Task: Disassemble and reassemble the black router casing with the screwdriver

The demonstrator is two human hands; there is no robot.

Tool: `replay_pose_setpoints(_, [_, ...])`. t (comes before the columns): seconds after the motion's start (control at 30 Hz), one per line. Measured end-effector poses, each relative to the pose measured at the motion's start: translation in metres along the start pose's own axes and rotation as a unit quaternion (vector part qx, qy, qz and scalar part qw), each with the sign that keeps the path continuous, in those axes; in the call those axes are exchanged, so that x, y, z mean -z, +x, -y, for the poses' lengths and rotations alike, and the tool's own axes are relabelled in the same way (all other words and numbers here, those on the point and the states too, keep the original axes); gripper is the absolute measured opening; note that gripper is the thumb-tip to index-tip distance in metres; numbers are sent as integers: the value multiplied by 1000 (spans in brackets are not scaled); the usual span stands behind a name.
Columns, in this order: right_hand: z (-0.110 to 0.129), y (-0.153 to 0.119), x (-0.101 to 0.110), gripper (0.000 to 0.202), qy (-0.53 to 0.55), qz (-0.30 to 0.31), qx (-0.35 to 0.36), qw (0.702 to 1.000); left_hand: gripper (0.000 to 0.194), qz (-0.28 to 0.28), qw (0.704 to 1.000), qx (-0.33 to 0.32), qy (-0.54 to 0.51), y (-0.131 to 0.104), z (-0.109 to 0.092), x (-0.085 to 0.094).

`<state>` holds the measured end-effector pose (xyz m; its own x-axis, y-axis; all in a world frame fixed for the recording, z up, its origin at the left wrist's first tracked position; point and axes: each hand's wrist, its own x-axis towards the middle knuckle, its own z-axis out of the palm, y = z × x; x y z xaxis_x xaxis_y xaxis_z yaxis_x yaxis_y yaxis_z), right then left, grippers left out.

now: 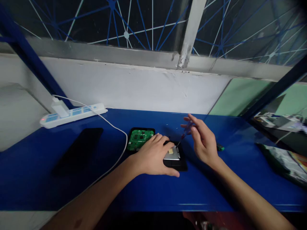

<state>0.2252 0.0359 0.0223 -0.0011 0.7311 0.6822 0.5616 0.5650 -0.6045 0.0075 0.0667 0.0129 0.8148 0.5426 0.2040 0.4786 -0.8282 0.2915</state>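
My left hand (154, 155) rests with spread fingers on a black casing (179, 165), covering its left part. Inside the casing lies a silver metal plate (176, 154) with a small pale yellow square (170, 151) on it. My right hand (201, 137) holds a thin screwdriver (184, 135) with a translucent purplish handle, tilted, its tip at the plate's upper right edge. A green circuit board (140, 138) sits in a second black casing just behind my left hand, which partly hides it.
On the blue table (153, 195), a dark flat object (79, 150) and a white power strip (74, 115) with a cable (115, 127) are at left. A small green item (220, 147) lies beyond my right wrist; a shiny packet (283, 159) is at far right.
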Motion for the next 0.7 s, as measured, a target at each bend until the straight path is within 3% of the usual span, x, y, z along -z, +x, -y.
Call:
replay_pose_setpoints(0.13, [-3, -2, -3, 46, -15, -6, 3, 1000, 94, 14, 1000, -4, 12, -1, 0, -1])
replay_pose_setpoints(0.33, [-4, -1, -2, 35, -65, -53, 17, 996, 93, 26, 999, 4, 21, -1, 1, -5])
replay_pose_setpoints(0.7, [-1, -5, -2, 46, 14, -2, -14, 1000, 92, 29, 999, 5, 26, -2, 0, -5])
